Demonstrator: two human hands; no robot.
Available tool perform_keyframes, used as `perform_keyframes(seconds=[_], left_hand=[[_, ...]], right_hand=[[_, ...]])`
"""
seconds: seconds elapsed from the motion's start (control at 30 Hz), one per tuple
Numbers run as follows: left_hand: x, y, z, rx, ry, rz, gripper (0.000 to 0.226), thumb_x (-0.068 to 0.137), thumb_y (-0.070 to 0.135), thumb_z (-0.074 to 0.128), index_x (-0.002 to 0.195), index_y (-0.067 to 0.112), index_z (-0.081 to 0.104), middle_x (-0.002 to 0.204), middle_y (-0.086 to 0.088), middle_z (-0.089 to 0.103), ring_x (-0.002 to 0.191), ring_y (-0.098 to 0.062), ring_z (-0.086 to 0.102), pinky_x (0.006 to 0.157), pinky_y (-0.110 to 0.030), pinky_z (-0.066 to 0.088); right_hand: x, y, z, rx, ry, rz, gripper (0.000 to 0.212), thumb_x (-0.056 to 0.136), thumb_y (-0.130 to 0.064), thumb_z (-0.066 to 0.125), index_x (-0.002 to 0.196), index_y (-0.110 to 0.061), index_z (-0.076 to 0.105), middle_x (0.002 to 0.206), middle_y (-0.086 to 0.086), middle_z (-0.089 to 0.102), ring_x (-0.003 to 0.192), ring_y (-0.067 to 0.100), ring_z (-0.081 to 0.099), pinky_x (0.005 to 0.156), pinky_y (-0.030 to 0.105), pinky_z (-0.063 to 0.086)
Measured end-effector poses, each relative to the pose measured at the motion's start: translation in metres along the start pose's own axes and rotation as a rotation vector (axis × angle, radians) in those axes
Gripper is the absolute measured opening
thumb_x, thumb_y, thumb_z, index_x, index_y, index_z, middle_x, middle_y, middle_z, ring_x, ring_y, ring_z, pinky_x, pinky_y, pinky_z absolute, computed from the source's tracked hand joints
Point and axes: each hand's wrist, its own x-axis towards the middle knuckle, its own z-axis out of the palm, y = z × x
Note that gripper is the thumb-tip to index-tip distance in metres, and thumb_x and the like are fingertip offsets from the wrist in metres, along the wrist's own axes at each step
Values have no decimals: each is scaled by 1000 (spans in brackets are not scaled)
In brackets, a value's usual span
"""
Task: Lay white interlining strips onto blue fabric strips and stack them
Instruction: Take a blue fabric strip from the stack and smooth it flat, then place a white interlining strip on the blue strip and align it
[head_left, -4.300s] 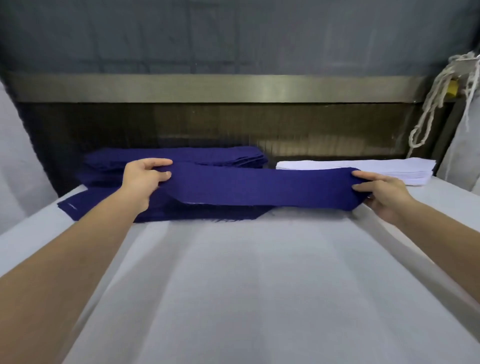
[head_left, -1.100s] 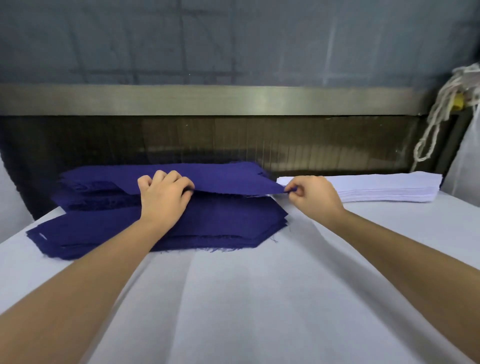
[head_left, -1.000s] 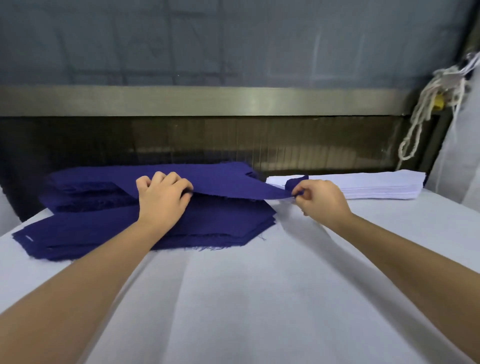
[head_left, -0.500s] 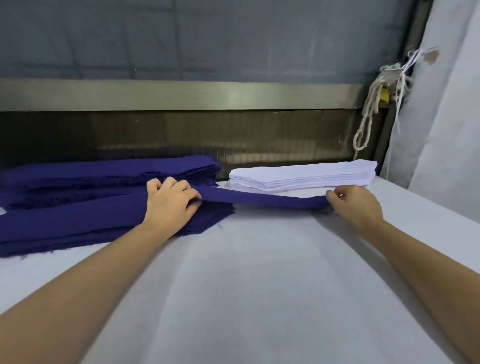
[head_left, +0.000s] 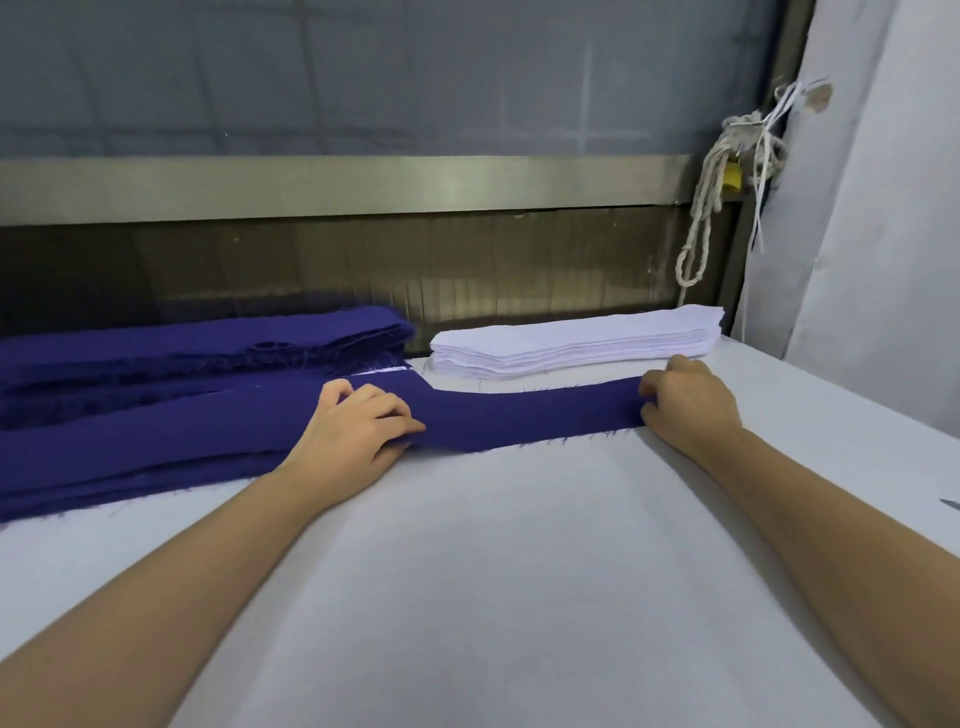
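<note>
Gripping the middle of a blue strip (head_left: 530, 415) in my curled left hand (head_left: 358, 426), I pinch its end with my right hand (head_left: 685, 400). It lies on the table (head_left: 493, 571), just beside the white interlining stack (head_left: 571, 338). I judge it limp and light, best held at both ends.

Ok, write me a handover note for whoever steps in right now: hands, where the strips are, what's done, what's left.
Left hand grips the blue strip about mid-length; right hand pinches its right end.
The strip lies partly over the blue pile and partly on the table, in front of the white interlining stack.
Done: one blue strip drawn out, nothing white on it.
Left: flatten it, lay a white strip on top, stack, repeat.
</note>
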Motion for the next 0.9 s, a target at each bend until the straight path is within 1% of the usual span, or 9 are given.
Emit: perform_keyframes(seconds=[0.07, 0.17, 0.27, 0.33, 0.37, 0.53, 0.7, 0.8, 0.9], left_hand=[[1, 0, 0, -44, -56, 8, 24, 79, 9, 74, 102, 17, 74, 98, 2, 69, 92, -23, 63, 88, -31, 28], [2, -2, 3, -89, -107, 13, 27, 89, 15, 63, 115, 19, 69, 112, 4, 66, 105, -20, 59, 94, -31, 34], [2, -3, 6, -125, -135, 15, 31, 96, 23, 52, 125, 25, 61, 125, 10, 59, 116, -13, 52, 97, -22, 27], [3, -2, 6, -121, -172, 42, 34, 97, 28, 48, 130, 27, 57, 129, 12, 56, 119, -11, 49, 99, -21, 27], [4, -1, 6, -105, -198, 68, 35, 98, 30, 47, 131, 27, 55, 131, 12, 55, 121, -10, 48, 101, -21, 28], [5, 11, 4, -90, -278, 120, 38, 99, 36, 41, 137, 33, 46, 138, 17, 48, 126, -5, 42, 102, -17, 26], [2, 17, -1, -210, -298, 27, 42, 96, 48, 38, 131, 33, 53, 133, 20, 50, 122, 2, 41, 98, -14, 32], [2, 26, -2, -278, -303, 30, 39, 98, 43, 36, 128, 31, 57, 130, 20, 52, 119, 2, 41, 96, -14, 32], [4, 31, -1, -255, -303, 32, 37, 99, 40, 34, 127, 32, 57, 129, 22, 51, 118, 2, 40, 96, -19, 36]], right_hand=[[0, -2, 3, 65, -3, -110, 31, 89, -15, 51, 118, -14, 63, 116, 8, 54, 109, 25, 49, 86, 33, 43], [-2, -4, 6, 172, -75, -141, 28, 92, -18, 46, 113, -15, 65, 118, 4, 60, 109, 24, 53, 90, 36, 46], [0, -1, 6, 170, -99, -54, 25, 94, -25, 44, 93, -13, 66, 100, 5, 64, 92, 23, 57, 73, 34, 48], [2, 2, 4, 127, -42, 15, 30, 94, -29, 44, 77, -10, 60, 84, 6, 61, 78, 23, 54, 57, 28, 38], [2, 3, 3, 101, -20, 47, 31, 94, -29, 44, 74, -10, 58, 80, 6, 59, 75, 24, 52, 53, 27, 32], [3, 7, 2, 15, -17, 114, 29, 92, -34, 47, 87, -10, 63, 88, 5, 61, 83, 25, 54, 62, 28, 38], [2, 1, 2, -59, -72, 106, 33, 92, -43, 46, 96, -13, 60, 91, 3, 53, 90, 23, 48, 66, 31, 40], [0, 1, 1, -76, -91, 124, 32, 93, -42, 44, 101, -13, 58, 92, 3, 47, 95, 25, 48, 70, 33, 39], [0, -2, -1, -62, -106, 147, 32, 93, -39, 44, 105, -12, 58, 95, 5, 47, 101, 28, 49, 75, 34, 37]])
